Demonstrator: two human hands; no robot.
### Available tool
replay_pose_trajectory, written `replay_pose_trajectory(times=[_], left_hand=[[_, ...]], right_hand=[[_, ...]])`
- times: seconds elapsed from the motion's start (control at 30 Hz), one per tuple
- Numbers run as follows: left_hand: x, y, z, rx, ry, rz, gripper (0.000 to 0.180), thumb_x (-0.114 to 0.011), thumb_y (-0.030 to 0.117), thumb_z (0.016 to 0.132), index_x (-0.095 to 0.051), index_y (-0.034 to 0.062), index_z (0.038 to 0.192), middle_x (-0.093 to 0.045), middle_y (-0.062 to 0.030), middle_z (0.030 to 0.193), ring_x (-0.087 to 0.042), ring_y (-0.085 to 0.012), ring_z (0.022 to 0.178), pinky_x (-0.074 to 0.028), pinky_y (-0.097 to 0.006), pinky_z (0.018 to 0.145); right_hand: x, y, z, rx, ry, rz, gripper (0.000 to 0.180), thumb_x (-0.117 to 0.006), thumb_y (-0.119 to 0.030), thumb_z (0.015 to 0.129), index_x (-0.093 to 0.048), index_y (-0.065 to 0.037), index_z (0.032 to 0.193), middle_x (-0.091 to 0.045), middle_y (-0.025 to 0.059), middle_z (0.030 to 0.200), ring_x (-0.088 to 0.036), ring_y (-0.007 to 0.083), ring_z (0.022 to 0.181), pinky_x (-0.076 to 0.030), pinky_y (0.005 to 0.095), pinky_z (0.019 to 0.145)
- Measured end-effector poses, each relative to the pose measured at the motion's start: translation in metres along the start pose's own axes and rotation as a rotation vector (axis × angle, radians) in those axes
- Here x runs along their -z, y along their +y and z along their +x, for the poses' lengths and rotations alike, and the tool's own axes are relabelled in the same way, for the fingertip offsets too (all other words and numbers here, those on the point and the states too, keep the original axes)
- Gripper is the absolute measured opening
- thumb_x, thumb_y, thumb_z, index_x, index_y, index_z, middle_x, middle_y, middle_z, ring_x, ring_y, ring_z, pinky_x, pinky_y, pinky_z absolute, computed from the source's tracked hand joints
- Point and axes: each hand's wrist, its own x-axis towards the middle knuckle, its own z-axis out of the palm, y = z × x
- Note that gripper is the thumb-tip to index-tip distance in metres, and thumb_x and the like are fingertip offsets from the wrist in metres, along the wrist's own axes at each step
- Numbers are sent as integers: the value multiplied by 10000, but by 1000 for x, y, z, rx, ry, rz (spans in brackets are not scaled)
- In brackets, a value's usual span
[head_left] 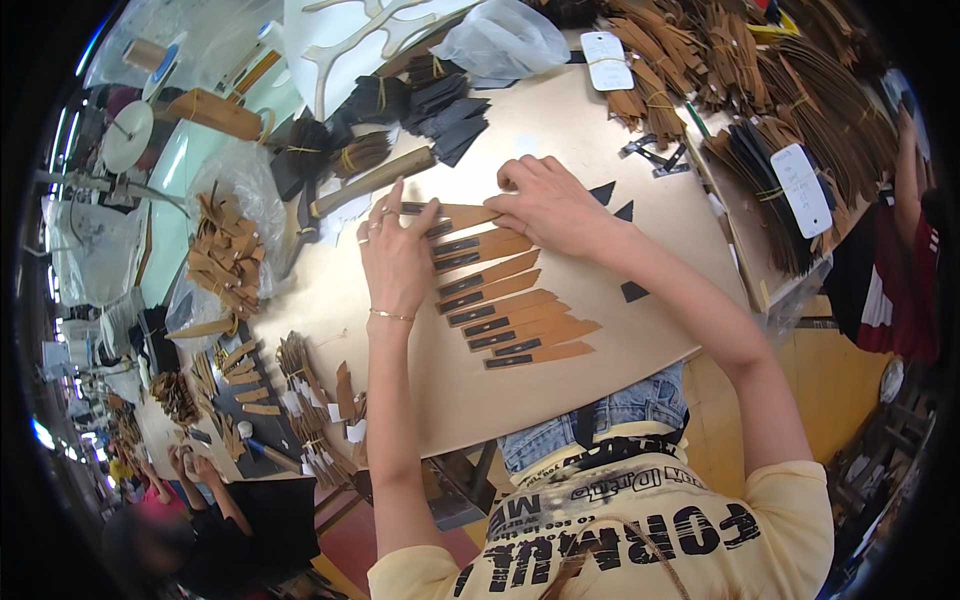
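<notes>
At the far end of a column of brown leather strips [505, 275] lies one strip [463, 214] that both my hands are on. My left hand [395, 260] has its thumb and fingertips at the black left end of it. My right hand [550, 205] pinches its other end, fingers curled and pressed together. Below them several strips lie side by side on the tan tabletop, each with a black piece at its left end and a slanted right end. Partly behind my right forearm are black pointed pieces [633, 291].
Bundled brown strips [660, 50] and dark strips [765, 195] with white tags fill the far right. A wooden rod [375, 182], black pieces [450, 115] and a clear plastic bag [505, 40] lie beyond my hands. Tied bundles [310, 400] sit left; another person's hands [195, 465] are lower left.
</notes>
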Motion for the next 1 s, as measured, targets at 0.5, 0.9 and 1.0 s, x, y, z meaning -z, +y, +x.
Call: replay_pose_trajectory(times=[0.5,0.9,1.0], left_hand=[[35,37,-41,173,335,-308,403,-601,10,908,-620,79,1305,-581,-154,1321,-549,-284,1204,-353,-426,1031],[51,114,-115,-42,64,-581,351,-680,-60,786,-694,46,1121,-673,-90,1144,-629,-259,1021,-428,-366,929],[49,114,-116,-81,-54,-533,354,-697,-13,786,-697,79,1127,-660,-71,1165,-611,-247,1071,-392,-379,969]], right_hand=[[19,-82,-130,364,90,-46,326,-600,-194,852,-648,-98,1159,-656,58,924,-622,203,859,-479,370,848],[-4,-72,-137,387,242,-10,277,-592,-180,876,-656,-153,1144,-647,-3,871,-617,122,848,-446,328,867],[-3,-69,-141,390,145,-28,257,-601,-177,879,-660,-178,1129,-652,-18,908,-625,114,882,-437,323,880]])
